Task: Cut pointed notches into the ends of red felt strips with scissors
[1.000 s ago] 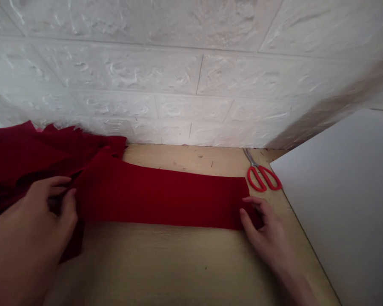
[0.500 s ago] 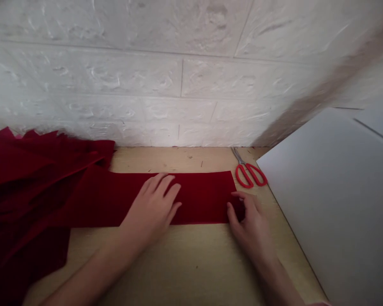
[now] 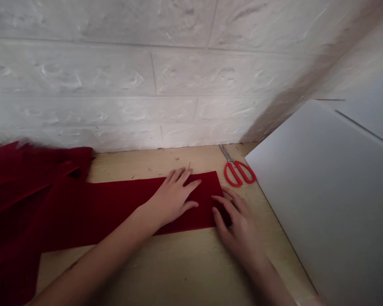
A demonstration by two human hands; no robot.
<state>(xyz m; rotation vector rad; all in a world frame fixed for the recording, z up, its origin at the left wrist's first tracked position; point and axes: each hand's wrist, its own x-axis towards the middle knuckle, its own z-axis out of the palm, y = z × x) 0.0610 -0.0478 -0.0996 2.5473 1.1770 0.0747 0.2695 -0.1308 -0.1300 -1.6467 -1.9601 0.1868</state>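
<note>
A long strip of dark red fabric (image 3: 121,208) lies flat across the wooden table, its left part running into a rumpled heap of the same red cloth (image 3: 15,204). My left hand (image 3: 175,195) rests palm down on the strip with its fingers spread. At the strip's right end is my right hand (image 3: 234,216), its fingers curved and apart, thumb and fingertips touching the fabric by the edge. Nothing shows gripped between them. Just beyond that hand are scissors with red handles (image 3: 239,172), blades pointing to the wall.
A white textured brick-pattern wall (image 3: 121,106) rises behind the wooden table (image 3: 166,263). On the right stands a large white panel or box (image 3: 325,195), its corner close to the scissors. Small thread scraps lie near the wall.
My left hand has slid right along the strip and its fingers are spread wider. The right hand stays at the strip's end, fingers slightly more extended. The camera view has shifted a little.
</note>
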